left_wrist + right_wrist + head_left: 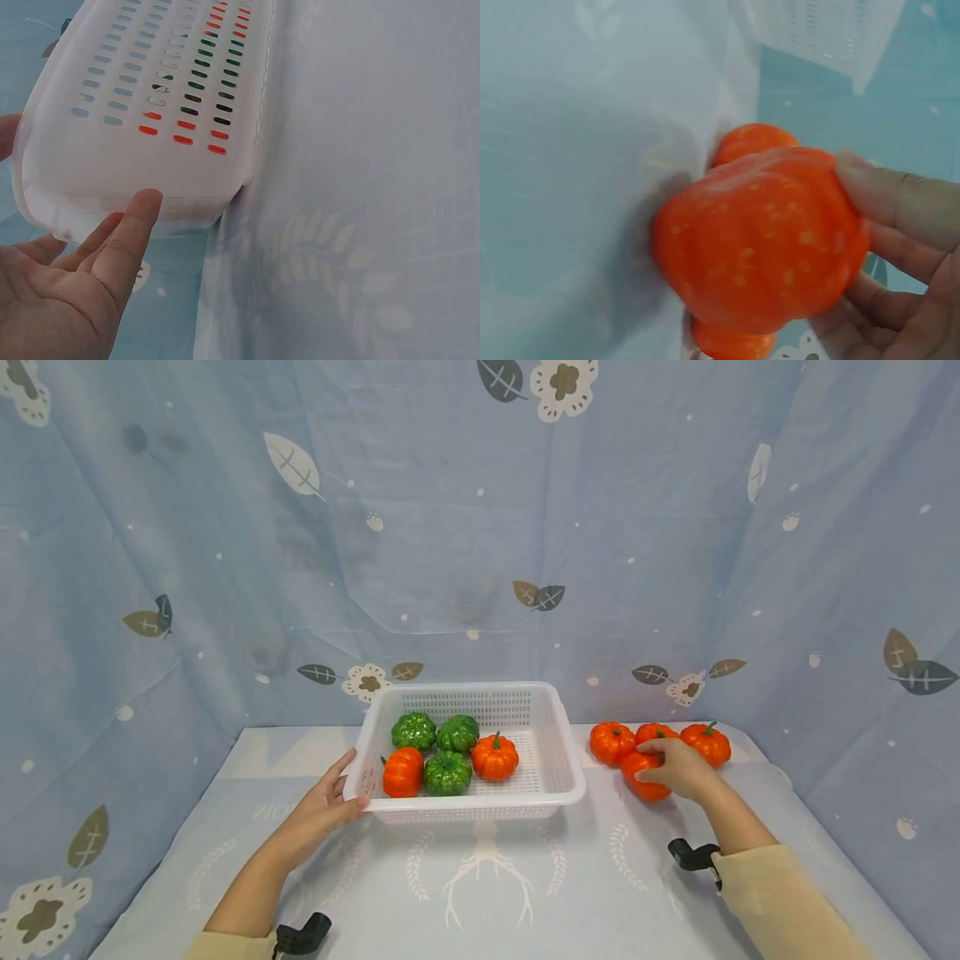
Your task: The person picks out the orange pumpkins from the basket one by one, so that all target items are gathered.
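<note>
A white plastic basket (480, 803) with slotted walls stands mid-table, holding green and orange mini pumpkins. My left hand (324, 814) grips its left front corner, thumb by the front rim and fingers along the left side; in the left wrist view the fingers touch the basket wall (112, 169). On the right, my right hand (684, 768) pinches an orange pumpkin (647, 779) between thumb and fingers. This pumpkin (761, 240) fills the middle of the right wrist view and partly covers two others. Whether it touches the table, I cannot tell.
Around the held pumpkin sit an orange pumpkin (611, 742) on the left, another (654, 732) behind and a third (707, 744) on the right. A pale patterned cloth (570, 893) covers the table. Behind it hangs a blue curtain (465, 543).
</note>
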Action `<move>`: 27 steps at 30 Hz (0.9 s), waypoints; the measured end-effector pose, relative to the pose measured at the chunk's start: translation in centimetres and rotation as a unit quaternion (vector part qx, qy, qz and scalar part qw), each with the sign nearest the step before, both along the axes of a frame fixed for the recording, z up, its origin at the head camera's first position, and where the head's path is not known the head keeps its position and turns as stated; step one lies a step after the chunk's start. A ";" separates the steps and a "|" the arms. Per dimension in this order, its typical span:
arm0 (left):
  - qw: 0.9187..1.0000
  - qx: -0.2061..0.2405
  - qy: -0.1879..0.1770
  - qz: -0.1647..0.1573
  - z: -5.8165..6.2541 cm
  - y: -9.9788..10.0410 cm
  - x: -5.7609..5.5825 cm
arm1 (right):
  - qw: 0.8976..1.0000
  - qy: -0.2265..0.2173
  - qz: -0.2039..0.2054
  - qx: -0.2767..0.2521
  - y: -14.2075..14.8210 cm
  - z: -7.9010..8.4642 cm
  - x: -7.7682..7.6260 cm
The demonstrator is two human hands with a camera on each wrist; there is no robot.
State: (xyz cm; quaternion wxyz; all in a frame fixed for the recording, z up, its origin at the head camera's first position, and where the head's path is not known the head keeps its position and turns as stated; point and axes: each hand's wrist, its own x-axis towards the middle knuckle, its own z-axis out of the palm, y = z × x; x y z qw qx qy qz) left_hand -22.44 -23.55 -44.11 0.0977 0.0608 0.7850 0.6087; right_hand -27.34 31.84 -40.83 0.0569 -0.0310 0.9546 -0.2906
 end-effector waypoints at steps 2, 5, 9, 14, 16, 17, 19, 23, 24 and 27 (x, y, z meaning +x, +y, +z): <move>1.000 0.000 0.000 -0.001 0.0 0.0 0.0 | 1.000 0.006 0.004 0.014 -0.3 -0.1 0.0; 1.000 -0.001 0.004 -0.002 0.0 0.1 0.1 | 0.999 0.024 0.015 0.031 -0.8 -0.3 0.1; 1.000 -0.002 0.007 -0.002 0.1 0.1 0.1 | 0.998 0.044 0.036 0.042 -1.2 -0.3 0.3; 1.000 0.004 0.005 -0.004 0.1 0.0 0.1 | 0.998 0.049 0.032 0.027 -1.4 -0.5 0.5; 1.000 0.010 0.003 -0.007 0.1 0.0 0.1 | 0.998 0.056 0.018 0.017 -1.3 -0.7 0.4; 1.000 0.011 0.004 -0.008 0.1 0.0 0.1 | 0.998 0.061 0.011 0.014 -1.3 -0.7 0.4; 1.000 0.013 0.006 -0.009 0.0 0.0 0.1 | 0.998 0.065 -0.004 0.009 -1.2 -0.8 0.3; 1.000 0.013 0.010 -0.010 0.0 0.0 0.2 | 0.999 0.045 -0.024 0.017 -1.0 -0.9 0.1; 1.000 0.012 0.010 -0.010 0.0 0.0 0.2 | 0.999 0.033 -0.026 0.019 -0.9 -0.9 0.1; 1.000 0.015 0.007 -0.008 0.0 0.0 0.1 | 1.000 0.000 -0.020 0.013 -0.7 -0.9 0.2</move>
